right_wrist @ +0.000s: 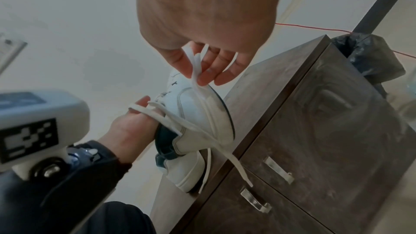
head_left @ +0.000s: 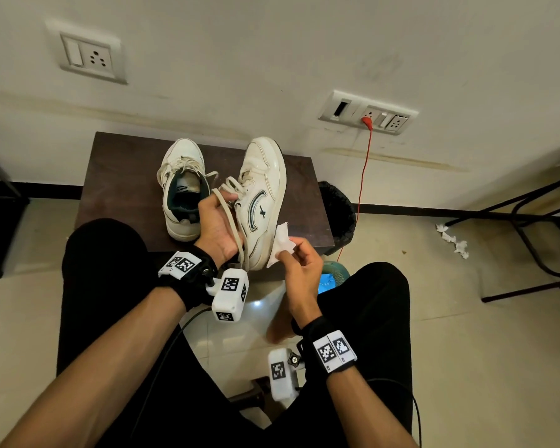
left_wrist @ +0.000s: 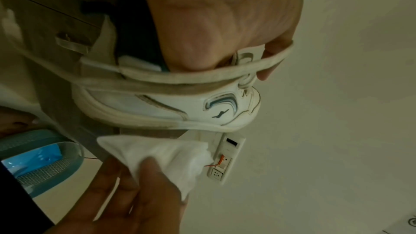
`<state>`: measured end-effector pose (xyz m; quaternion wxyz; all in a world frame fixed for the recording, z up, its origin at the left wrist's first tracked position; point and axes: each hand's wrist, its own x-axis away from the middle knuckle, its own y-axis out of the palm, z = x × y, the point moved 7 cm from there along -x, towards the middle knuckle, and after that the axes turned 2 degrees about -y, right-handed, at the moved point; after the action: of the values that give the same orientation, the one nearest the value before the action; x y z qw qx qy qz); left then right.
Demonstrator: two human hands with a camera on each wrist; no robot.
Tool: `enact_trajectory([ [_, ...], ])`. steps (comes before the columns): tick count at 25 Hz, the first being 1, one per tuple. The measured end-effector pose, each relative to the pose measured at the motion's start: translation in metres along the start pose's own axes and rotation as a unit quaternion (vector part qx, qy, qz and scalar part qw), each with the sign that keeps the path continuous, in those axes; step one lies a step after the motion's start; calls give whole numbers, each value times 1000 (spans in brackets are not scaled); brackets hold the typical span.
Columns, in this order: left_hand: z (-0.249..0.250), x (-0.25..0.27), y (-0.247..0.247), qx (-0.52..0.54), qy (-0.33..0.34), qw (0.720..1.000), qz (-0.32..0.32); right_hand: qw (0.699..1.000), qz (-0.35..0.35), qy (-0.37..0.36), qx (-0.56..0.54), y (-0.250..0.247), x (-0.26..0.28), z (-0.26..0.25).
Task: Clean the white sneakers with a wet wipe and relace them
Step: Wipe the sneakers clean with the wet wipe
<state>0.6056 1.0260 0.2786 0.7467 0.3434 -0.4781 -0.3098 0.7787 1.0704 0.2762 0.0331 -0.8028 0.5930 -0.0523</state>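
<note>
- Resting on the left part of the dark wooden cabinet top [head_left: 117, 176], the first white sneaker [head_left: 181, 189] lies flat with its opening toward the person and its laces loose.
- Just right of it, the left hand [head_left: 215, 226] is tucked into the collar of the second white sneaker [head_left: 265, 195], fingers curled round the edge, tipping the shoe on its side so the toe points at the wall.
- A loose shoelace [head_left: 228, 218] loops over the left hand and trails down past the wrist.
- The right hand [head_left: 299, 263] pinches a folded white wet wipe [head_left: 282, 242] between thumb and fingertips, the wipe touching the heel side of the tilted sneaker near the sole.
- A black-lined bin [head_left: 337, 215] stands beside the cabinet's right edge, with a red cable [head_left: 364, 176] running down from a wall socket [head_left: 369, 113].
- Farther right, crumpled white tissues [head_left: 453, 240] lie on the floor near black metal furniture legs [head_left: 530, 240].
</note>
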Motion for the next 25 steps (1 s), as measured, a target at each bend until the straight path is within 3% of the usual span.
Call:
enact_trajectory([
  [3,-16,-14,0,-13,-11,1000,19,999,-25,27,7,6,-1,14],
  [9,-50,-48,-11,-162,-22,983,87,995,-29,88,37,13,-13,56],
  [12,-70,-52,-8,-319,-44,945,64,994,-18,103,38,14,-18,66],
  [14,-66,-44,-1,-437,-37,896,64,993,-25,104,39,15,-23,68],
  [15,-59,-41,0,-525,-28,848,65,994,-31,101,39,15,-25,68],
  [16,-51,-36,0,-632,-16,772,60,994,-34,96,41,15,-26,68],
  [17,-42,-28,0,-752,1,657,47,994,-33,93,43,14,-27,69],
  [19,-38,-12,-1,-919,39,391,-22,994,-10,98,56,8,-28,70],
  [20,-42,-6,-5,-956,39,285,-63,992,4,104,65,5,-30,71],
  [21,-45,-3,-12,-974,34,204,-93,991,13,110,70,2,-30,72],
  [22,-48,-1,-17,-981,30,157,-110,991,19,115,72,-2,-31,73],
  [23,-47,-2,-20,-982,34,145,-117,990,22,119,72,-5,-31,72],
  [25,-40,-1,-16,-974,67,180,-119,989,38,123,71,-13,-31,72],
])
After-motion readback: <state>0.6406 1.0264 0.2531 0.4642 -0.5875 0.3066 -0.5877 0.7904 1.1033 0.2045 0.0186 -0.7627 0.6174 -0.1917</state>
